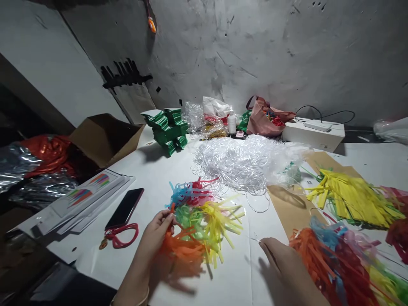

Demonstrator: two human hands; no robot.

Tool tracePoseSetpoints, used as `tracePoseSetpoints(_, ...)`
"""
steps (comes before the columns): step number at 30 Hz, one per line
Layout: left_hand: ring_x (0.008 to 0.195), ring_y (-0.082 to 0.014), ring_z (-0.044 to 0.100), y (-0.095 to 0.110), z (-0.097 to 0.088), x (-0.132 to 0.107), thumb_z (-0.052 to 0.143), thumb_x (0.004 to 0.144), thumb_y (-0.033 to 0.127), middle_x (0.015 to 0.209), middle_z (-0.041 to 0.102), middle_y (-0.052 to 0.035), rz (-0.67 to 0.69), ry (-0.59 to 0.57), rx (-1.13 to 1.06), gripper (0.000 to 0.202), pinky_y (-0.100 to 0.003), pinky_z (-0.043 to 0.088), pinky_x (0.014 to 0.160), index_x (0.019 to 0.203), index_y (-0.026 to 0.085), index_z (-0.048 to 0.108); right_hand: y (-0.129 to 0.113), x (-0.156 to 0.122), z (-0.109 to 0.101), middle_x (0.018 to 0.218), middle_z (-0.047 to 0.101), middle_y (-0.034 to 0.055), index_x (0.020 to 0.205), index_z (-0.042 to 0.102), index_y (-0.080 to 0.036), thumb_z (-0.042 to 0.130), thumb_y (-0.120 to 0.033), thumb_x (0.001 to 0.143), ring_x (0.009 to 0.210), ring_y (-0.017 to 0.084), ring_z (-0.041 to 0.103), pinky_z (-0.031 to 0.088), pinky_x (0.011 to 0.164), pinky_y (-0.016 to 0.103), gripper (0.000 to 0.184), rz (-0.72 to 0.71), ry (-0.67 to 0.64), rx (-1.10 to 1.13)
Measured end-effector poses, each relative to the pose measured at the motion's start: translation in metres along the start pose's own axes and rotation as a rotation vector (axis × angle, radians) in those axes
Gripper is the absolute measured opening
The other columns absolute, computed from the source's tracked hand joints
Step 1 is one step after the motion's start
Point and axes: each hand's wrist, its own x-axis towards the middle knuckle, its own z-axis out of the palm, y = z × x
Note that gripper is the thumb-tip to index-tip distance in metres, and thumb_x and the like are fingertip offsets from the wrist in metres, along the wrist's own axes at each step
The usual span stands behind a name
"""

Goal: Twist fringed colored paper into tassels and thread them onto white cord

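Note:
My left hand (pixel 159 229) is closed on the twisted top of an orange paper tassel (pixel 185 246), whose strips hang slightly blurred over the white tabletop. Beside it, touching or nearly so, lie a yellow tassel (pixel 219 221), a green tassel (pixel 189 216), a blue tassel (pixel 180 193) and a red-pink tassel (pixel 199 189). My right hand (pixel 280 255) pinches a thin white string (pixel 255 239) between thumb and forefinger, to the right of the tassels. Where the string runs beyond the fingertips is hard to make out.
A heap of white string (pixel 239 161) spreads behind the tassels. More tassels (pixel 338 255) lie at right, with yellow fringe (pixel 357 195) near brown paper (pixel 280 208). Left are a phone (pixel 125 209) and printed sheets (pixel 86 195). Green stacked cutouts (pixel 168 131) and a white box (pixel 314 135) stand behind.

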Motion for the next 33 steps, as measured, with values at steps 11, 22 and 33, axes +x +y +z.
tracePoseSetpoints(11,0.078,-0.0333,0.069,0.0,-0.036,0.077,0.069,0.074,0.041,0.068,0.068,-0.009,0.139,0.244,0.578,0.025,-0.04,0.05,0.067,0.074,0.018,0.062,-0.001,0.0,0.003,0.078,0.071,0.0054,0.086,0.063,-0.023,0.032,-0.029,0.102,0.071,0.023,0.068,0.039,0.061,0.029,0.035,-0.058,-0.144,-0.074)
tracePoseSetpoints(22,0.096,-0.0283,0.068,0.011,0.03,0.021,0.045,0.095,0.036,0.1,0.074,-0.009,0.348,-0.031,0.983,0.03,-0.037,0.052,0.084,0.096,0.02,0.07,-0.007,0.0,0.003,0.082,0.072,0.0045,0.088,0.061,-0.021,0.036,-0.02,0.1,0.074,0.021,0.069,0.034,0.062,0.028,0.028,-0.045,-0.259,-0.134)
tracePoseSetpoints(33,0.098,-0.0235,0.069,-0.009,0.075,0.0,0.048,0.089,0.012,0.11,0.073,-0.0076,0.493,-0.433,1.02,0.036,-0.029,0.052,0.079,0.114,0.026,0.071,-0.017,0.001,0.001,0.083,0.072,0.0044,0.083,0.061,-0.021,0.042,-0.015,0.097,0.07,0.019,0.068,0.032,0.059,0.027,0.024,-0.066,-0.307,-0.185)
